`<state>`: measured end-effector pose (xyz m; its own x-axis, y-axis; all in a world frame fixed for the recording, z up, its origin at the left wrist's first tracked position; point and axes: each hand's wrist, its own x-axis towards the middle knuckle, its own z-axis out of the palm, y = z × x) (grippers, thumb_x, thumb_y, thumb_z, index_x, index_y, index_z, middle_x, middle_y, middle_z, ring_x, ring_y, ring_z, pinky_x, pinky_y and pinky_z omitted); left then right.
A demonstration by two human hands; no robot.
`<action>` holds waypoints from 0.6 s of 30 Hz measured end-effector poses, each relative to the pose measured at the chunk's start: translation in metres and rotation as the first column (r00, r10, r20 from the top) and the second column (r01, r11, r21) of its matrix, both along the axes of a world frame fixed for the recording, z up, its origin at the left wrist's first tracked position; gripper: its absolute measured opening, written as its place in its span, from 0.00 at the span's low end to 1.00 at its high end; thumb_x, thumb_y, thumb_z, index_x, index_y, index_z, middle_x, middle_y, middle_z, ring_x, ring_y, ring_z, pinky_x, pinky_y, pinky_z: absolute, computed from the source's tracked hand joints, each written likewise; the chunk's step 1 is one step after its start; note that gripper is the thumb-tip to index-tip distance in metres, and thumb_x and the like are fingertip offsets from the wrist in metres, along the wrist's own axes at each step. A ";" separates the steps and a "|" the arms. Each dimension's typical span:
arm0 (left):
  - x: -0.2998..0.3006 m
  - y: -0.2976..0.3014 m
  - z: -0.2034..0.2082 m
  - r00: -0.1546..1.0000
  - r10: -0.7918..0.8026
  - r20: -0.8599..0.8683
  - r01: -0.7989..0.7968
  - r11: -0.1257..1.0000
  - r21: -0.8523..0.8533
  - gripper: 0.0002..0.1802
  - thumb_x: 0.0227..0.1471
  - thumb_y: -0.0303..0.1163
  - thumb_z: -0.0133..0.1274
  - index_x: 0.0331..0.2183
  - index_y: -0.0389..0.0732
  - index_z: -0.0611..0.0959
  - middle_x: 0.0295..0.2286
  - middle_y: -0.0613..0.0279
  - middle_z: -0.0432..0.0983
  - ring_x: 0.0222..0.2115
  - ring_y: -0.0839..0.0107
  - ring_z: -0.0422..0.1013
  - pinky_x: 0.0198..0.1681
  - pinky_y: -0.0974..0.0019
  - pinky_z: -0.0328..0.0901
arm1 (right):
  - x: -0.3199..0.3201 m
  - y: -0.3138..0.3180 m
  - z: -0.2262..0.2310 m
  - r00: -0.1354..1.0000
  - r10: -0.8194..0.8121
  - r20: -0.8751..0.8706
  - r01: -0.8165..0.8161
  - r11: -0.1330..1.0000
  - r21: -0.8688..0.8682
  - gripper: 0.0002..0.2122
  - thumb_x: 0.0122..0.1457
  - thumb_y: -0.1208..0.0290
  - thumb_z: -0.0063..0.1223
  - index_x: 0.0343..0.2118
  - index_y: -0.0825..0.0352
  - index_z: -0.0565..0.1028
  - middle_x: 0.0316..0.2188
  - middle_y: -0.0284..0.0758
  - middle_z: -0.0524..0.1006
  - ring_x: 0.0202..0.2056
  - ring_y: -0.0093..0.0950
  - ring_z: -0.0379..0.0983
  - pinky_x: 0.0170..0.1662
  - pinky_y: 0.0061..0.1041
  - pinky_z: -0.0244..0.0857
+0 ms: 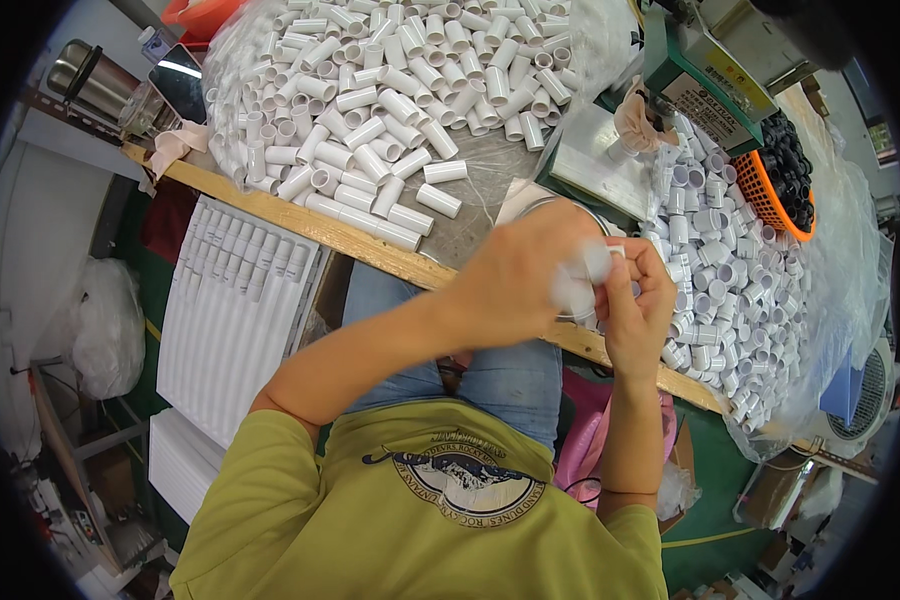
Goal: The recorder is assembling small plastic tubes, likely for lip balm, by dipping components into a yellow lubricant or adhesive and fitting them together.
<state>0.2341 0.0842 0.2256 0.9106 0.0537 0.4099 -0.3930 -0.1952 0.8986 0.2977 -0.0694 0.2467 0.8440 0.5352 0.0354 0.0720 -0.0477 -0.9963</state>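
My left hand (525,265) reaches across in front of me over the table's front edge, smeared by motion. Its fingers are closed around blurred white plastic pieces (578,280), whose exact shape I cannot make out. Right beside it, my right hand (638,305) pinches a small white plastic piece (617,250) between thumb and fingers. The two hands nearly touch. Partly hidden behind them is a round metal rim (598,217). Loose white tubes (439,201) lie on the tabletop to the left of my hands.
A large heap of white tubes (400,80) covers the back left. Shorter white rings (715,260) are piled at right, near an orange basket (760,195) of black parts. A green machine (700,90) stands behind my hands. Left below, a white tray (220,350) holds several tubes.
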 end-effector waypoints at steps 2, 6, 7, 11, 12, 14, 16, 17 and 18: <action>-0.006 -0.011 0.001 0.856 0.245 0.455 -0.449 0.787 0.422 0.17 0.39 0.24 0.61 0.33 0.41 0.72 0.29 0.58 0.69 0.30 0.68 0.70 0.29 0.66 0.65 | -0.004 0.005 0.001 1.000 -0.016 0.011 0.016 0.999 0.039 0.08 0.60 0.69 0.49 0.36 0.70 0.72 0.19 0.27 0.73 0.18 0.11 0.62 0.20 0.10 0.52; -0.021 -0.004 0.018 0.959 0.283 -0.012 -0.279 0.950 0.142 0.16 0.43 0.26 0.59 0.36 0.40 0.73 0.26 0.54 0.71 0.26 0.65 0.73 0.27 0.64 0.67 | 0.000 -0.006 0.001 0.986 0.160 -0.041 -0.158 0.987 0.043 0.07 0.58 0.72 0.51 0.36 0.70 0.72 0.20 0.29 0.74 0.19 0.14 0.66 0.21 0.12 0.56; -0.025 0.002 0.017 0.954 0.299 -0.015 -0.294 0.945 0.146 0.16 0.43 0.26 0.59 0.36 0.40 0.73 0.26 0.54 0.71 0.26 0.65 0.73 0.27 0.64 0.67 | 0.000 -0.008 0.003 0.984 0.175 -0.044 -0.173 0.984 0.046 0.07 0.58 0.72 0.51 0.36 0.70 0.72 0.20 0.29 0.74 0.19 0.14 0.66 0.21 0.12 0.56; -0.040 0.022 0.009 0.736 -0.599 -0.317 0.133 0.586 -0.799 0.11 0.48 0.25 0.53 0.36 0.41 0.71 0.28 0.55 0.73 0.24 0.60 0.74 0.26 0.68 0.68 | -0.003 -0.016 0.018 0.632 0.355 0.689 -0.413 0.907 -0.088 0.09 0.51 0.74 0.58 0.35 0.69 0.74 0.24 0.37 0.77 0.23 0.26 0.73 0.24 0.18 0.64; -0.045 0.022 0.006 0.790 -0.525 -0.316 0.151 0.666 -0.730 0.11 0.49 0.26 0.53 0.36 0.41 0.71 0.28 0.56 0.73 0.25 0.62 0.73 0.26 0.68 0.68 | -0.005 -0.018 0.019 0.568 0.416 0.710 -0.478 0.869 -0.127 0.11 0.48 0.73 0.61 0.35 0.68 0.75 0.25 0.39 0.77 0.24 0.29 0.75 0.25 0.20 0.65; -0.049 0.018 0.002 0.879 -0.390 -0.274 0.177 0.801 -0.572 0.12 0.49 0.28 0.54 0.36 0.41 0.71 0.28 0.59 0.72 0.26 0.64 0.73 0.28 0.68 0.68 | -0.009 -0.022 0.020 0.601 0.437 0.669 -0.484 0.865 -0.130 0.11 0.47 0.73 0.62 0.34 0.68 0.75 0.25 0.39 0.77 0.23 0.29 0.75 0.24 0.21 0.65; -0.053 0.010 0.000 0.945 -0.265 -0.191 0.173 0.903 -0.394 0.12 0.50 0.30 0.55 0.36 0.42 0.70 0.28 0.61 0.71 0.27 0.67 0.72 0.29 0.68 0.68 | -0.016 -0.022 0.016 0.722 0.398 0.566 -0.314 0.918 -0.244 0.11 0.49 0.73 0.61 0.35 0.68 0.74 0.25 0.39 0.77 0.23 0.27 0.74 0.24 0.20 0.65; -0.058 0.008 0.019 0.984 -0.007 -0.178 -0.011 0.995 -0.098 0.12 0.46 0.28 0.56 0.34 0.43 0.70 0.28 0.63 0.68 0.29 0.66 0.69 0.31 0.68 0.67 | -0.022 -0.022 -0.001 0.872 0.311 0.378 -0.260 0.948 -0.182 0.08 0.54 0.73 0.56 0.35 0.69 0.74 0.23 0.36 0.77 0.20 0.21 0.72 0.22 0.17 0.63; -0.058 0.005 0.016 0.985 -0.028 -0.170 0.009 0.994 -0.108 0.12 0.46 0.28 0.56 0.34 0.43 0.70 0.28 0.63 0.68 0.29 0.66 0.69 0.31 0.68 0.67 | -0.024 -0.020 -0.008 0.875 0.298 0.382 -0.240 0.951 -0.194 0.08 0.54 0.73 0.56 0.35 0.69 0.74 0.23 0.36 0.77 0.20 0.21 0.72 0.22 0.17 0.63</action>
